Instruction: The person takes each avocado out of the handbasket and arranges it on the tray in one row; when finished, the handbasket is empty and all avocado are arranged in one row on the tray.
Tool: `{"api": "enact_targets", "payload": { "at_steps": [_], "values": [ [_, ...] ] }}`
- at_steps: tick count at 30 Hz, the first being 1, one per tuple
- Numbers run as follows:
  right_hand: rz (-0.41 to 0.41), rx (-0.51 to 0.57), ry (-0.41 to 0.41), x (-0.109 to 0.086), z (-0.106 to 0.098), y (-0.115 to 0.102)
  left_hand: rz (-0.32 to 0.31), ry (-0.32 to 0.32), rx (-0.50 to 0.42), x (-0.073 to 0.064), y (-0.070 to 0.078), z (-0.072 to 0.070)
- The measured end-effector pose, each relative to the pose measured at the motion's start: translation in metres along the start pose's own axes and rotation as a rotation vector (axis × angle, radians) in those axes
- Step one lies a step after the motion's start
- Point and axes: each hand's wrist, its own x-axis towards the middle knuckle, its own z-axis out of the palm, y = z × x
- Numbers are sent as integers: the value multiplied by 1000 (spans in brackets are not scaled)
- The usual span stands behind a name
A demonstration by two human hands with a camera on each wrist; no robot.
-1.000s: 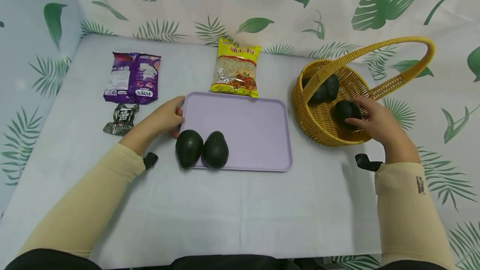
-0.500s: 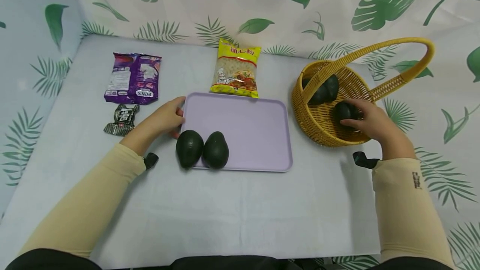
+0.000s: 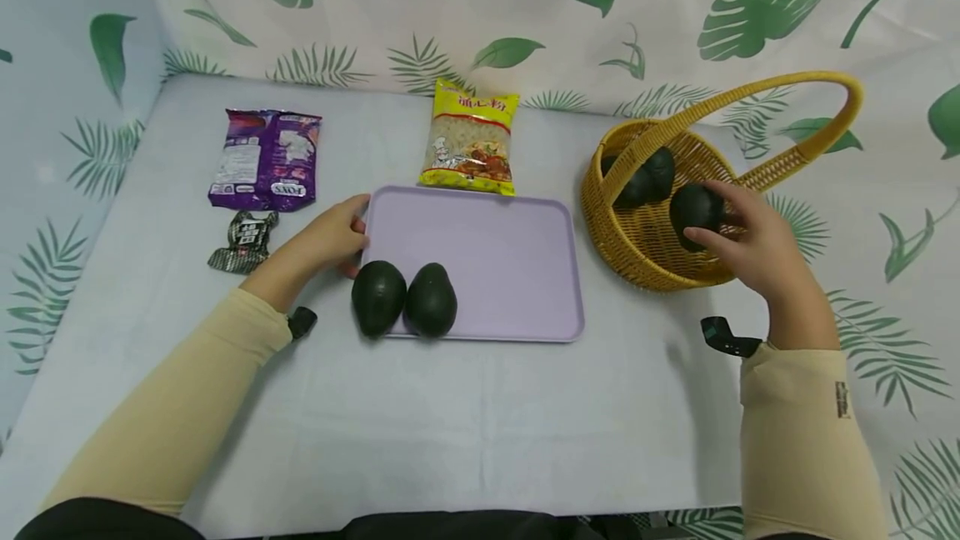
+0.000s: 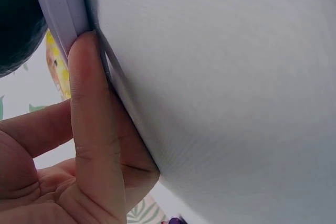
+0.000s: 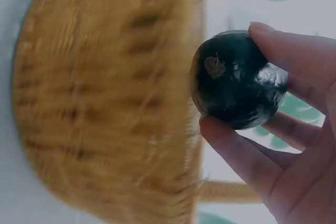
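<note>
My right hand (image 3: 770, 248) pinches a dark green avocado (image 3: 696, 215) between thumb and fingers, over the right part of the yellow wicker basket (image 3: 637, 261). In the right wrist view the avocado (image 5: 231, 85) shows its stem end beside the basket (image 5: 105, 98). More dark avocados (image 3: 651, 180) lie under the basket's handle, partly hidden by it. With its fingertips, my left hand (image 3: 326, 236) touches the left edge of the lilac tray (image 3: 510, 265); in the left wrist view a straight digit (image 4: 94, 114) meets the rim. Two avocados (image 3: 378, 298) (image 3: 431, 301) lie at the tray's front left corner.
A yellow food packet (image 3: 471, 140) lies behind the tray, touching or close to its back rim. At the left are a purple packet (image 3: 266, 159) and a small dark wrapped item (image 3: 246, 242). The basket's tall handle (image 3: 847, 111) leans out to the right.
My right hand has taken hold of the avocado and lifted it from the basket's bottom. My left hand and the tray have stayed in place.
</note>
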Motion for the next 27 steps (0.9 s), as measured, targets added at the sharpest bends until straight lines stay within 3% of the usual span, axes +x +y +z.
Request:
{"api": "enact_targets", "payload": {
  "at_steps": [5, 8, 11, 15, 21, 27],
  "values": [
    [-102, 101, 129, -23, 2, -28, -6, -6, -6, 0, 0, 0],
    [-243, 173, 210, -36, 10, -46, -5, -7, -6, -1, 0, 0],
    [-378, 252, 231, -45, 23, -65, -3, -1, 3, -1, 0, 0],
    [-466, 306, 179, -52, 50, -87, -3, 8, 9, -2, 1, 0],
    [-461, 288, 47, -59, 97, -111, -12, 2, 0, -2, 2, 0],
    [-490, 350, -65, -65, 140, -130, -9, -5, 12, -3, 3, 1]
  ]
}}
